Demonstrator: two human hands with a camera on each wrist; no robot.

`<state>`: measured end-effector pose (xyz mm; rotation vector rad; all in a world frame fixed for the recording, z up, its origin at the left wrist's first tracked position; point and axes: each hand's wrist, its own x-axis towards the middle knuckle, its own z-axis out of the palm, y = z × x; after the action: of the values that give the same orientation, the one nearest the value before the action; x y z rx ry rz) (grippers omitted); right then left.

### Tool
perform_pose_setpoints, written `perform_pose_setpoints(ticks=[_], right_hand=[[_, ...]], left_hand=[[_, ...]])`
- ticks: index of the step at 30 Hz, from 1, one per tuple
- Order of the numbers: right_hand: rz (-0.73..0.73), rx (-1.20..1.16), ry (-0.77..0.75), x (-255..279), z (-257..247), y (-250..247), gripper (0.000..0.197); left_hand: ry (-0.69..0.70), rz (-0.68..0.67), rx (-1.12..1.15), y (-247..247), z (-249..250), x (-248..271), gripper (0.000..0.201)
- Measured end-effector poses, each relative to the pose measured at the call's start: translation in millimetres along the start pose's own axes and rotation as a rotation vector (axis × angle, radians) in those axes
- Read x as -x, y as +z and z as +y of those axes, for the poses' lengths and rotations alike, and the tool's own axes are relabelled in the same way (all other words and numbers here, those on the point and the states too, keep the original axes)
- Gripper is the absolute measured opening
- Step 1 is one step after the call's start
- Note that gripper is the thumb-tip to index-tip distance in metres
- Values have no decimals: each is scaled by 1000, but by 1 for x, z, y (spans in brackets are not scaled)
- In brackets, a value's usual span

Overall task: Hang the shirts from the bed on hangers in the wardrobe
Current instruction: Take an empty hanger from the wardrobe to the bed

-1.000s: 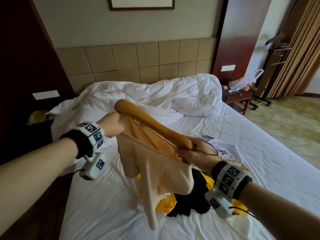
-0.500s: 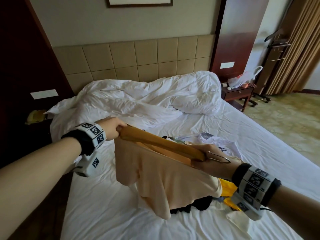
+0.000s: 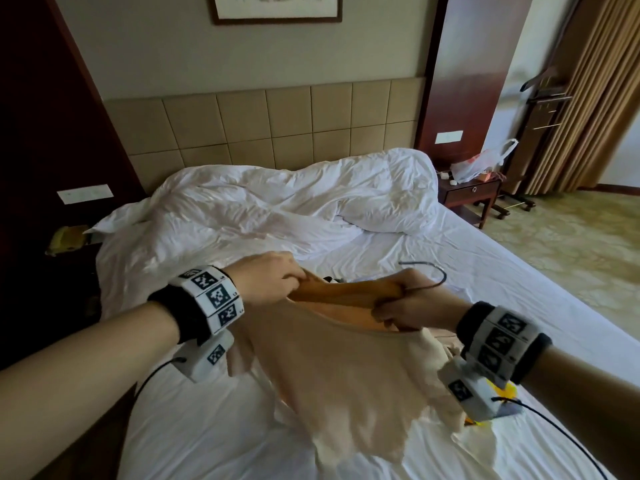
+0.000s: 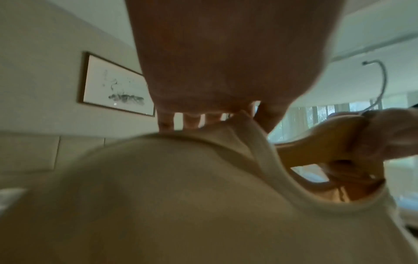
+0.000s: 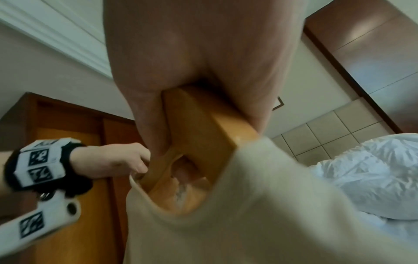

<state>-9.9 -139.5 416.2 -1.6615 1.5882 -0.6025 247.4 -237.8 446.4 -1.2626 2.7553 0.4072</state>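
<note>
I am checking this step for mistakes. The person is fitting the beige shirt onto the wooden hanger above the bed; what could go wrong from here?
The left hand pinches the beige shirt at the collar over one end of the wooden hanger; hard pulling might stretch the neckline. The right hand grips the hanger's middle with cloth bunched beside it, so that shoulder may stay off the arm and the shirt could slide off. The metal hook might snag fabric.

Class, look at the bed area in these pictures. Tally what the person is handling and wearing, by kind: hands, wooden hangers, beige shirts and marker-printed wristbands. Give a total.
Hands: 2, the left hand and the right hand.
Wooden hangers with a metal hook: 1.
Beige short-sleeved shirts: 1.
White wristbands with black square markers: 2.
Total: 6.
</note>
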Motion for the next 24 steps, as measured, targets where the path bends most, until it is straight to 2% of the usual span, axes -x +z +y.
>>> perform_pose_setpoints(ticks=[1,3,5,7,9,11,15,17,20,24], right_hand=[[-7,-39,-18,-2,-5,-3,15],[-37,-114,-50,-5,-18,-9,2],[-60,-164,-84,-11,-27,-14,10],[-82,-170,-119,-17,-35,-15,12],[-98,-136,-149,-20,-43,-15,14],[-113,1,-153,-20,-47,-17,16],[-81,419,-158,-13,-58,-24,30],[-55,547,-178,-13,-63,-30,34],[49,636,-293,-12,-69,-38,27],[78,668,-308,-9,-61,-39,36]], left_hand=[[41,-9,105,3,2,0,32],[122,27,259,10,7,2,39],[164,151,158,18,14,3,46],[152,326,54,24,19,2,36],[146,438,117,25,17,3,27],[154,447,190,25,9,6,31],[206,511,210,25,-4,16,42],[173,546,193,23,-9,21,43],[70,557,131,14,-17,30,46],[38,570,230,4,-34,43,36]])
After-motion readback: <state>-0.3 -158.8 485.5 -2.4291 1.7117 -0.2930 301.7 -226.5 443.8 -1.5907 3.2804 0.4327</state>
